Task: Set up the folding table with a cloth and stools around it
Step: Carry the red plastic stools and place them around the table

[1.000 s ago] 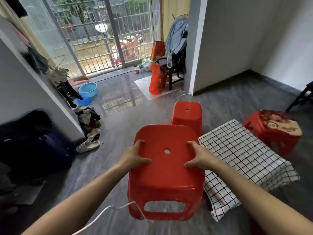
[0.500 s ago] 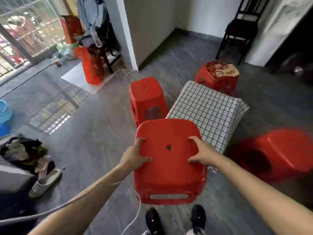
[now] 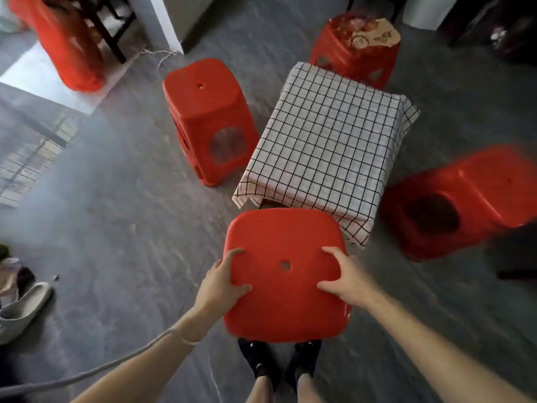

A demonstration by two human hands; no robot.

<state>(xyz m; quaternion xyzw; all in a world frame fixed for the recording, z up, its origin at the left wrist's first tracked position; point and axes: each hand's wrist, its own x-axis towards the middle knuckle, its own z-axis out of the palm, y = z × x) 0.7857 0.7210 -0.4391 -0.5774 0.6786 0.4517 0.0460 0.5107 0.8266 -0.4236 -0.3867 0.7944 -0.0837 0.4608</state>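
I hold a red plastic stool (image 3: 286,289) upright above my feet, just in front of the near edge of the small table. My left hand (image 3: 222,283) grips its left seat edge and my right hand (image 3: 343,279) grips its right edge, thumbs on top. The table is covered by a white checked cloth (image 3: 328,144). A second red stool (image 3: 209,117) stands at the table's left side. A third (image 3: 356,48), with a worn patterned top, stands at the far side. A fourth (image 3: 459,199) is at the right side, blurred.
A red bag (image 3: 69,50) leans by a dark chair leg at the upper left. A white wall corner (image 3: 162,24) stands behind the left stool. A grey shoe (image 3: 23,306) and clothes lie at the left edge. A white cord (image 3: 87,370) trails past my left arm.
I have stepped closer to the table and my view has tilted down. The held stool has come down and now shows its seat from straight above, near the table's front edge.
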